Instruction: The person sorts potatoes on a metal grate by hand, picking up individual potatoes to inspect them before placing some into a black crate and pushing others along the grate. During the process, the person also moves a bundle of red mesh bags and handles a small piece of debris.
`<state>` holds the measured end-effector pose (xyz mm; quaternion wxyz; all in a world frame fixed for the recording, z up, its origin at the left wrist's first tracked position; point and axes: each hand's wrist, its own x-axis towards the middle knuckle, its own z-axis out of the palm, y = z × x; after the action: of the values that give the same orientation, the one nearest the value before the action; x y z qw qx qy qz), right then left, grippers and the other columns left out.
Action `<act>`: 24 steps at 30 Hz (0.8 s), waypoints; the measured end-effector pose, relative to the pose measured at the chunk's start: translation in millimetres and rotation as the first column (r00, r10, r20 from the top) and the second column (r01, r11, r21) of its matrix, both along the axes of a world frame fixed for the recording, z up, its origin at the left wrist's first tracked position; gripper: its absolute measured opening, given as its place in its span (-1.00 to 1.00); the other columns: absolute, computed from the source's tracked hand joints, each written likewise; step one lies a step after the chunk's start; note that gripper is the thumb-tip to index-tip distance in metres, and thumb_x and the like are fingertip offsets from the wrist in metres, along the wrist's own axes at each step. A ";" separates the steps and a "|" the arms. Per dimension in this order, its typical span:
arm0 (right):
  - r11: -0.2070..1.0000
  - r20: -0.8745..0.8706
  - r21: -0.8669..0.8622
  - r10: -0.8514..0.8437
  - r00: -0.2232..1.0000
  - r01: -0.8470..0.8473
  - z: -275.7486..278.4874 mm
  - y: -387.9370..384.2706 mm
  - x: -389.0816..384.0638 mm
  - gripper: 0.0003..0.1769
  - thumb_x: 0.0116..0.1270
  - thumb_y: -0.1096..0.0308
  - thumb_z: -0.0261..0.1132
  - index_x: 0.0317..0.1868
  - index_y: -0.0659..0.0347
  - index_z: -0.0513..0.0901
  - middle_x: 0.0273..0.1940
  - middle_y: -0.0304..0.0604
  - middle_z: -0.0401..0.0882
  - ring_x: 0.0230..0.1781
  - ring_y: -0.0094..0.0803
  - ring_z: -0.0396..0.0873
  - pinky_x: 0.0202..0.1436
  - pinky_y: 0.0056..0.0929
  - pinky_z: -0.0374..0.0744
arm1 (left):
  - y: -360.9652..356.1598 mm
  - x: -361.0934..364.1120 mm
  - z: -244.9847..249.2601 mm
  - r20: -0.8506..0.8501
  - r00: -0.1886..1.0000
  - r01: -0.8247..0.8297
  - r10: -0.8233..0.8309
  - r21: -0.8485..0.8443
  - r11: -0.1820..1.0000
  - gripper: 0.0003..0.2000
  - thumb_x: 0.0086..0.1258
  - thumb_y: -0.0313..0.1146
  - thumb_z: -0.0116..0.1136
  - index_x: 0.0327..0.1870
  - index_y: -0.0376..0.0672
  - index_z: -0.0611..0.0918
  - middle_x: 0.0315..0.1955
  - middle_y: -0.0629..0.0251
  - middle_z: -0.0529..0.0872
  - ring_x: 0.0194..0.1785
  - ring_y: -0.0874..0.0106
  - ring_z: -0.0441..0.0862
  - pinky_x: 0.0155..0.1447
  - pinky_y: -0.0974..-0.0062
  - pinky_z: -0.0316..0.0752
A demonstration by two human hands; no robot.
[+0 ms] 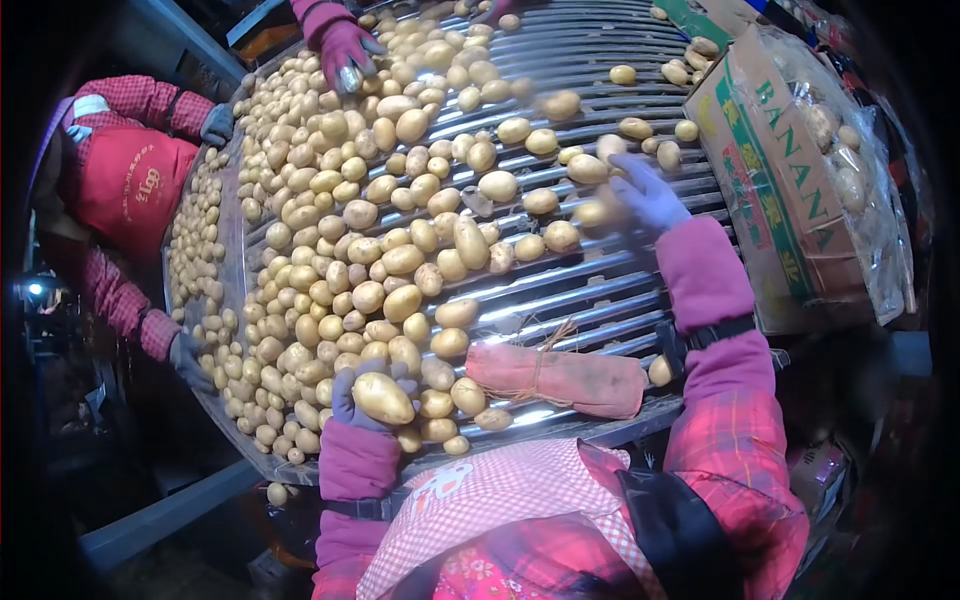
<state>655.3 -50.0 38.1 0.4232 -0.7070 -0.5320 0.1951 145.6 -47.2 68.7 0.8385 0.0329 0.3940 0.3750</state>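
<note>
Potato (383, 398) held by left hand (348, 402), long axis 10-to-4 o'clock; right hand (650, 192) wide over metal bars (600, 287), fingers toward 10 o'clock.

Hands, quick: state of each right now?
Left hand: holding a large potato.
Right hand: fingers extended beside loose potatoes; motion blur, so any grip can't be told.

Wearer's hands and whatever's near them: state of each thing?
Left hand: gloved, holding a potato
Right hand: gloved, open, contact unclear
Other potatoes: loose, spread over bars
Bars: partly covered
Bundle: string-wrapped, lying on bars
Box: holding potatoes, clear plastic
</note>
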 end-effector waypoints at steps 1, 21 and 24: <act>1.000 -0.008 -0.005 0.010 1.000 -0.010 11.2 3.3 1.4 -0.54 0.26 0.18 0.37 0.13 0.13 0.56 0.13 0.05 0.53 0.24 -0.20 0.46 0.30 -0.37 0.39 | -0.3 -1.4 1.5 0.010 1.000 -0.013 0.013 -0.030 0.999 -0.44 0.45 0.15 -0.23 0.23 -0.08 0.47 0.09 -0.03 0.58 -0.06 0.04 0.59 -0.07 -0.01 0.51; 0.983 0.801 -0.109 0.175 0.573 -0.147 -10.8 101.4 -48.3 -0.42 0.23 -0.16 0.19 0.21 -0.15 0.52 0.16 -0.18 0.46 0.33 -0.12 0.25 0.36 -0.14 0.31 | -4.7 -2.1 11.0 0.138 0.990 0.020 -0.035 0.107 0.994 -0.51 0.54 -0.06 -0.29 0.29 -0.25 0.35 0.13 -0.20 0.50 0.10 -0.01 0.55 0.16 0.08 0.54; 0.983 0.752 -0.115 0.179 0.634 -0.142 5.2 75.2 -124.4 -0.45 0.23 -0.17 0.09 0.19 -0.20 0.51 0.22 -0.14 0.39 0.29 -0.13 0.29 0.27 0.19 0.19 | -2.2 -2.7 4.4 0.049 0.999 -0.005 0.003 0.032 0.999 -0.41 0.46 0.14 -0.23 0.30 -0.13 0.40 0.07 -0.10 0.56 -0.06 -0.01 0.59 -0.02 0.03 0.52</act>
<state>530.9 25.2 43.3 0.1266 -0.6828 -0.7161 -0.0700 142.9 -49.4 73.2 0.8465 0.0364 0.3673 0.3836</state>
